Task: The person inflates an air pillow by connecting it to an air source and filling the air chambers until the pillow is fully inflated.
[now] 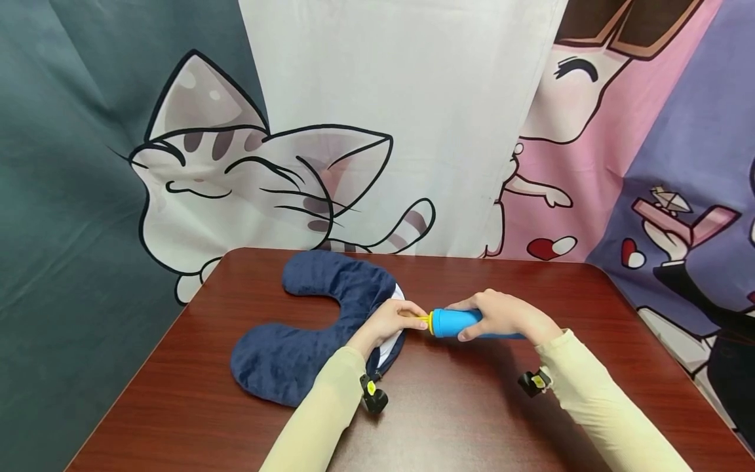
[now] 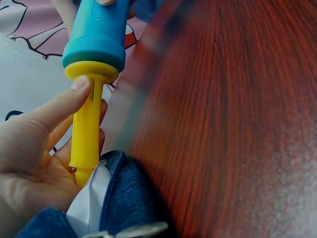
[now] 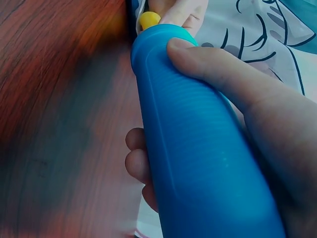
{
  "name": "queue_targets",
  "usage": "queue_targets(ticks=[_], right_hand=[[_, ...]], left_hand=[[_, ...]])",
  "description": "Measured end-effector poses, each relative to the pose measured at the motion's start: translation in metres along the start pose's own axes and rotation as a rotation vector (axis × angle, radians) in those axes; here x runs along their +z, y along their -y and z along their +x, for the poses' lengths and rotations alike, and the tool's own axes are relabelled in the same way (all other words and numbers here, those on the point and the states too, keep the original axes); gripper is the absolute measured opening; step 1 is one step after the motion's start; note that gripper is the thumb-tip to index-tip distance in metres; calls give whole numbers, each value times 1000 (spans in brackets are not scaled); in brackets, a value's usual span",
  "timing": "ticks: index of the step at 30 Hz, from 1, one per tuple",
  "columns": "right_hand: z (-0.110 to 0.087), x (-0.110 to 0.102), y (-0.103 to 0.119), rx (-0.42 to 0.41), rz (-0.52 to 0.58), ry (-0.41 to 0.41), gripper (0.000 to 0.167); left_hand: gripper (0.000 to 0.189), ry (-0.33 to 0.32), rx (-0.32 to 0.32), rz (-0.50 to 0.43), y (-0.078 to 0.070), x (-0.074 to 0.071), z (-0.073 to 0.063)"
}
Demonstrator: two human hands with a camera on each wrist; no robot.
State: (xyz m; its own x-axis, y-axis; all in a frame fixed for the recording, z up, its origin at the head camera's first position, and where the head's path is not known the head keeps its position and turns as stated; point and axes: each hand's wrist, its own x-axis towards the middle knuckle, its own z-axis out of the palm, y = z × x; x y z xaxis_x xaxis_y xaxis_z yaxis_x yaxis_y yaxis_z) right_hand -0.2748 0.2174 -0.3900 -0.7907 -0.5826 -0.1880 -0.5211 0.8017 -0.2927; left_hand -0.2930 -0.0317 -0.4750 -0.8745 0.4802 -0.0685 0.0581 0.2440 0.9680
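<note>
My right hand [image 1: 506, 316] grips the blue body of a hand air pump [image 1: 453, 322], which lies sideways above the table. In the right wrist view the thumb runs along the pump's top, and fingertips [image 3: 137, 166] show round its far side. My left hand [image 1: 389, 321] holds the pump's yellow nozzle [image 2: 85, 134], thumb close under the yellow collar. The nozzle's narrow end sits at the unzipped edge of a navy plush U-shaped neck pillow [image 1: 277, 360]. White inner material [image 2: 91, 198] shows in that opening; the very tip is hidden behind it.
A dark red wood-grain table [image 1: 436, 419] bears the pillow, whose curved back faces right. A metal zipper pull [image 2: 133, 230] hangs by the opening. Behind the table's far edge hangs a cloth backdrop [image 1: 413, 72] with cartoon drawings.
</note>
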Motion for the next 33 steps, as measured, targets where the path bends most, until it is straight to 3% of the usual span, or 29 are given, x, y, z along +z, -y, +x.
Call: queue_targets(ticks=[7, 23, 33], right_hand=[[-15, -7, -7, 14, 8, -9, 62], [-75, -29, -36, 50, -1, -39, 70], [-102, -43, -45, 63, 17, -56, 67]], left_hand=[[21, 4, 21, 7, -2, 0, -1], [22, 19, 22, -20, 1, 0, -1], [22, 14, 14, -6, 1, -1, -2]])
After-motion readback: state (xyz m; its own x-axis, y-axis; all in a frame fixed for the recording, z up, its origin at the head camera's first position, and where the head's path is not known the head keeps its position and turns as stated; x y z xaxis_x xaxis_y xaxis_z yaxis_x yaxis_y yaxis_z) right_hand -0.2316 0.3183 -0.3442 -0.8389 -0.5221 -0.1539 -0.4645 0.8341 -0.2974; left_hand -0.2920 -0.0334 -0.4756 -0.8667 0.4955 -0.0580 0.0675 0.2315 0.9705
